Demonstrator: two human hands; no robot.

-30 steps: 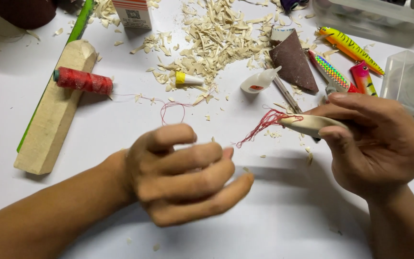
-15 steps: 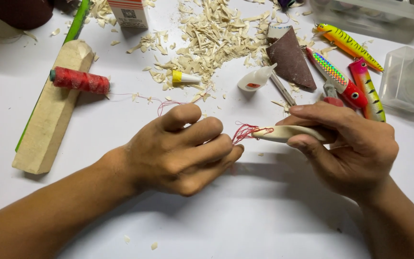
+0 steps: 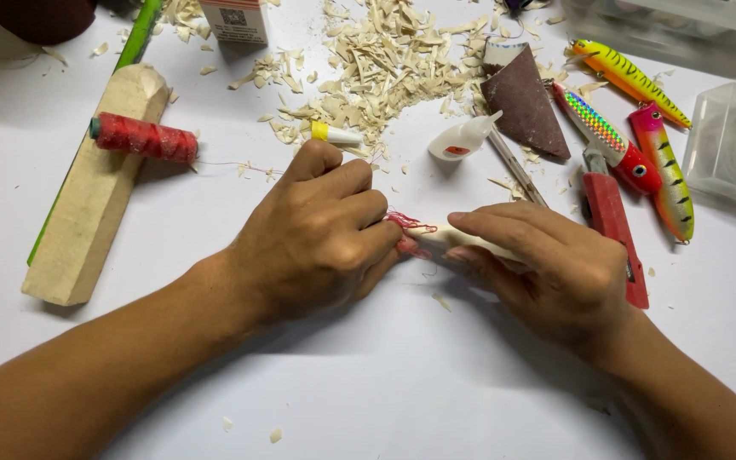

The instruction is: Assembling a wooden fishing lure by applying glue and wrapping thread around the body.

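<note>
My right hand grips a small pale carved wooden lure body, held level above the white table. My left hand is closed at the lure's left tip, its fingertips pinching the red thread bunched there. A thin strand of that thread runs left across the table to a red thread spool, which lies on a pale wooden block. Most of the lure is hidden under my right fingers.
A heap of wood shavings lies at the back centre, with a small glue bottle, a sandpaper piece and a yellow-capped tube. A red-handled cutter, several painted fishing lures and a clear plastic box lie right.
Both hands have come closer together and lower toward the table. My left hand has moved right and now pinches the red thread at the lure's tip; the loose thread tuft is pulled in tighter.
</note>
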